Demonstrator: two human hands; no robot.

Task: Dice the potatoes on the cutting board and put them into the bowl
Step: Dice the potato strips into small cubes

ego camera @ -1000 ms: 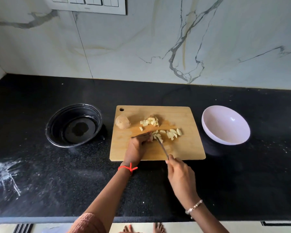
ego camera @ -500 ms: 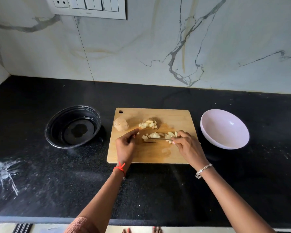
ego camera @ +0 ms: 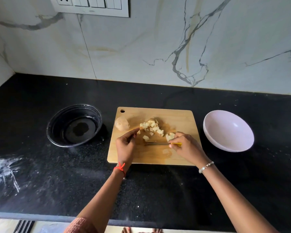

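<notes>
Diced potato pieces [ego camera: 151, 127] lie mid cutting board [ego camera: 178, 118], with an uncut potato [ego camera: 122, 126] at its left edge. The right hand [ego camera: 186, 146] grips the knife [ego camera: 156, 143], its blade flat on the board. The left hand [ego camera: 126, 146] is loosely curled and holds nothing. The pale bowl [ego camera: 228, 132] stands to the right on the bench [ego camera: 158, 190].

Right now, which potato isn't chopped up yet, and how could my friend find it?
Find the wooden cutting board in the middle of the black counter, between a black bowl and a pale bowl. Look near its far left corner, just under the little round hole. The potato there is one big brown-skinned lump, while its neighbours are small pale cubes.
</notes>
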